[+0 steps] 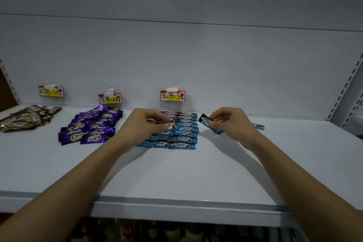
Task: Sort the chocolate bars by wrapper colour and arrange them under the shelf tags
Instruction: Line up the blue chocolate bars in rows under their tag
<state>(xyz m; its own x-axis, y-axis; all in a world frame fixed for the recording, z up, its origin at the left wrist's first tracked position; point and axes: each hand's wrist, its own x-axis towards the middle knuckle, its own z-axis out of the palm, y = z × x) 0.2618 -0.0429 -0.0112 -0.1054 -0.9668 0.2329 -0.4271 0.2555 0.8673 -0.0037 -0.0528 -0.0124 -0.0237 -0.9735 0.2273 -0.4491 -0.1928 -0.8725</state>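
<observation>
A wide, flat, pale grey metal shelf (196,173) fills most of the view, with a plain grey back wall (196,55) behind it. Two bare arms reach in from the bottom corners, and both hands meet near the back of the shelf.

The neat block of shiny blue-wrapped chocolate bars (182,133) lies flat in two columns, right under the red and yellow paper tag on the right (172,96). The left hand (145,122) hovers over the far left part of this block, palm down and wrist bent. Its fingers are curled and pinch the end of one brown and blue bar (165,124) that sits on top of the block.

The right hand (227,122) is just to the right of the blue block, lifted off the shelf. Its thumb and fingers are curled and pinch a single blue-wrapped bar (209,124). That bar is tilted, with its dark end up and to the left and its other end pointing down toward the shelf. It is apart from the block.

To the left, a loose pile of shiny purple-wrapped bars (90,127) lies under the middle paper tag (110,98). Further left, a messy heap of brown and gold-wrapped bars (27,118) lies under the left paper tag (51,91).

One small blue-wrapped bar (258,126) lies alone on the shelf, behind the right wrist.
</observation>
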